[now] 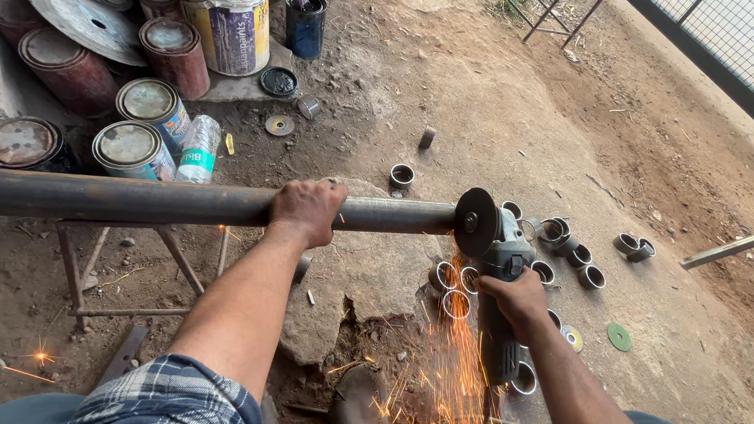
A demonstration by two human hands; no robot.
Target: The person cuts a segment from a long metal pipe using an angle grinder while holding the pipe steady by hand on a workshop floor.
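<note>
A long, dark steel pipe [121,200] runs from the left edge of the view toward the centre, resting on a low metal stand [128,270] over bare dirt ground [496,120]. The left hand [306,211] lies on top of the pipe near its free end, fingers curled over the far side and clenched around it, well short of the cut. Just beyond that hand, at the pipe's right end, the round cutting disc [476,221] of an angle grinder [498,292] meets the metal; the disc stands upright, across the pipe's axis, and touches it. The right hand [517,300] is wrapped tight around the grinder's body below the disc, with the tool's handle running down toward the person. A shower of orange sparks [451,378] falls from the cut toward the bottom of the view, past a flat rock [364,277] under the pipe and a dark shoe [354,414] beside it. A few stray sparks show at the far left, low down. Short cut pipe rings [571,249] lie scattered on the dirt just past the disc and to its right, some close under the grinder, others farther off. A green disc [619,337] lies flat near the right forearm. Behind the pipe at upper left stand rusty paint cans [130,144], a pale bucket [232,25] and a lying plastic bottle [199,150].
</note>
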